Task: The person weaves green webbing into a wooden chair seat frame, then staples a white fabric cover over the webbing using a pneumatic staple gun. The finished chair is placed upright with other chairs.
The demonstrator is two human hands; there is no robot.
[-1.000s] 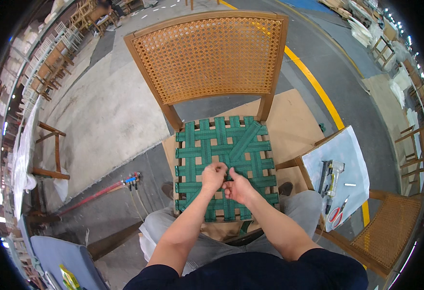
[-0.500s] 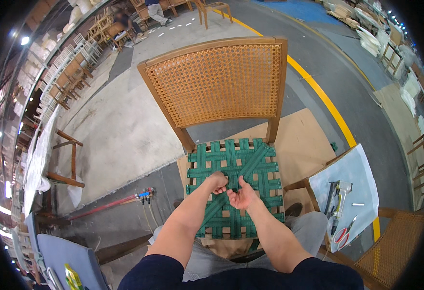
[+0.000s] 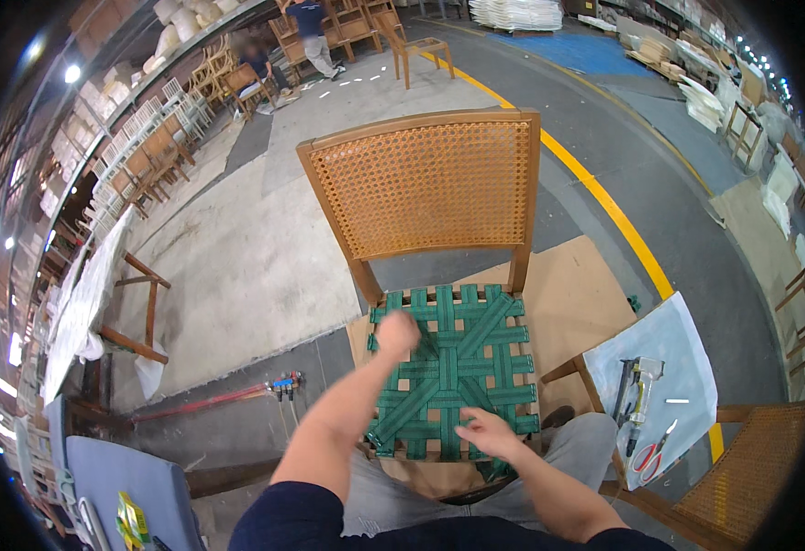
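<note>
A wooden chair with a woven cane back stands in front of me. Green webbing straps criss-cross its seat frame, with diagonal strips woven over the grid. My left hand, a little blurred, is closed in a fist above the seat's far left part. A loose strip of webbing runs from it toward the seat's middle. Over the near right part of the seat hovers my right hand, fingers apart and nothing in them.
On my right a pale cloth-covered surface bears a staple gun, red-handled scissors and a white strip. A grey padded surface lies at lower left. Air hose fittings rest on the floor. Two people are among chairs far off.
My hands, together at the seat's centre before, have parted. The left has moved up and left with the strip; the right has dropped back toward me and opened. The view has tilted up slightly.
</note>
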